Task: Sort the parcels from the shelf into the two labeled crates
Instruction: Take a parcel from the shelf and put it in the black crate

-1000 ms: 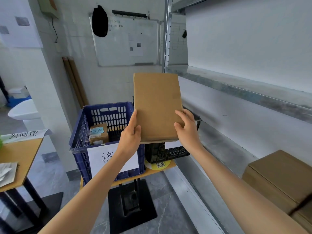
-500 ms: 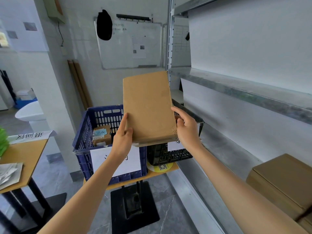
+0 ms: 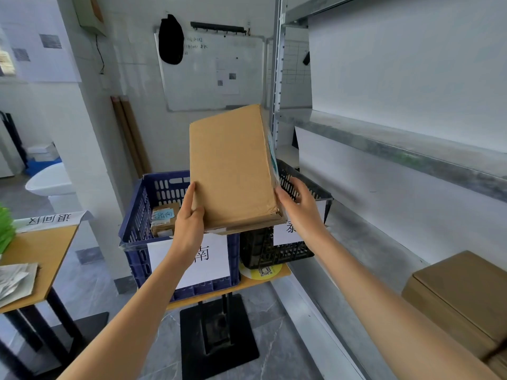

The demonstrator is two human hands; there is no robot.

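Note:
I hold a flat brown cardboard parcel (image 3: pixel 233 168) up in the air, tilted, above the two crates. My left hand (image 3: pixel 189 220) grips its lower left edge, thumb on the front. My right hand (image 3: pixel 299 209) holds its lower right edge with the fingers behind it. Below stands the blue crate (image 3: pixel 137 220) with a white paper label; a small brown parcel (image 3: pixel 164 219) with a blue sticker lies inside it. To its right sits the black crate (image 3: pixel 274 250), also with a white label, partly hidden by the parcel and my right hand.
Both crates stand on a small wooden table (image 3: pixel 271 278) with a black pedestal base. A metal shelf (image 3: pixel 384 242) runs along the right, with more brown parcels (image 3: pixel 466 294) at the near right. A wooden desk (image 3: pixel 35 259) with papers stands at the left.
The parcel has swung left and tilted, its top leaning away to the right. Both hands moved with it, keeping their hold on the lower edges.

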